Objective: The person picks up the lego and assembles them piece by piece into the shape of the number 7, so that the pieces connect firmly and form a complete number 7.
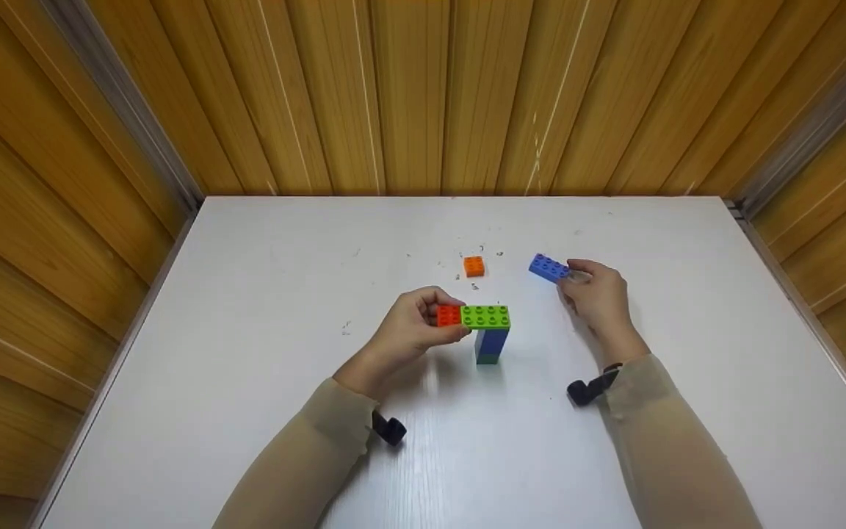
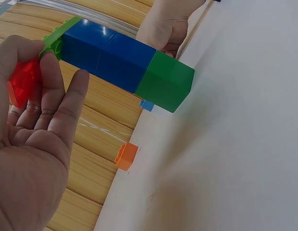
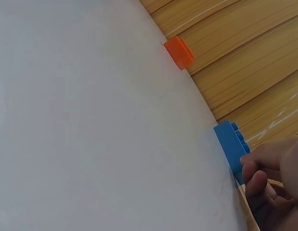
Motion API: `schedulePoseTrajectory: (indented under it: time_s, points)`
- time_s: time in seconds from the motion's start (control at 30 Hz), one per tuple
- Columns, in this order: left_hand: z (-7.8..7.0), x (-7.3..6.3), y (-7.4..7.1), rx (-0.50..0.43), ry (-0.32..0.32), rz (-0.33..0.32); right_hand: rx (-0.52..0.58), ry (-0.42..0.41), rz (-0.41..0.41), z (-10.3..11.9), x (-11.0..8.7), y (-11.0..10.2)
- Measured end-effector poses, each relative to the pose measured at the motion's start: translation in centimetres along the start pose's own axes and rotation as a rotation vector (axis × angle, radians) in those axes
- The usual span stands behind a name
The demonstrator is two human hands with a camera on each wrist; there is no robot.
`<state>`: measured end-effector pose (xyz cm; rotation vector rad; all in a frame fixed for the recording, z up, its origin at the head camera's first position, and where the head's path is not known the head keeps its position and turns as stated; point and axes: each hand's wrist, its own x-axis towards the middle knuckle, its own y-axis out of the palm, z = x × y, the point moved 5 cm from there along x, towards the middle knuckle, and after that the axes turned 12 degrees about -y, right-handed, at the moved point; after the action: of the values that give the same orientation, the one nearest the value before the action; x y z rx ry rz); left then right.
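My left hand grips a joined stack of toy building bricks by a red brick at its left end. Beside the red one is a lime-green brick with its studs up. Under it stand blue bricks, with a dark green brick lowest, close over the table. Farther back on the right, my right hand pinches the near end of a separate long blue brick between thumb and fingers; its far end sticks out past the fingertips.
A small orange brick sits on the white table behind the stack, left of the long blue brick. Dark specks lie around it. Wood-look panels rise along the table's back and sides.
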<state>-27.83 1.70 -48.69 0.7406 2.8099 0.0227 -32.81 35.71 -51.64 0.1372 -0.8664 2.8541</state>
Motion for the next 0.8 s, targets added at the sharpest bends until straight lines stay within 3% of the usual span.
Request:
schedulePoseTrajectory:
  time_s: [0.37,0.8]
  points:
    - [-0.1,-0.1,0.0,0.008,-0.01,-0.001,-0.032,0.026,0.018,0.0,-0.2,0.1]
    - [0.0,-0.1,0.0,-0.012,-0.023,0.02,-0.017,-0.016,-0.07,1.0,-0.1,-0.4]
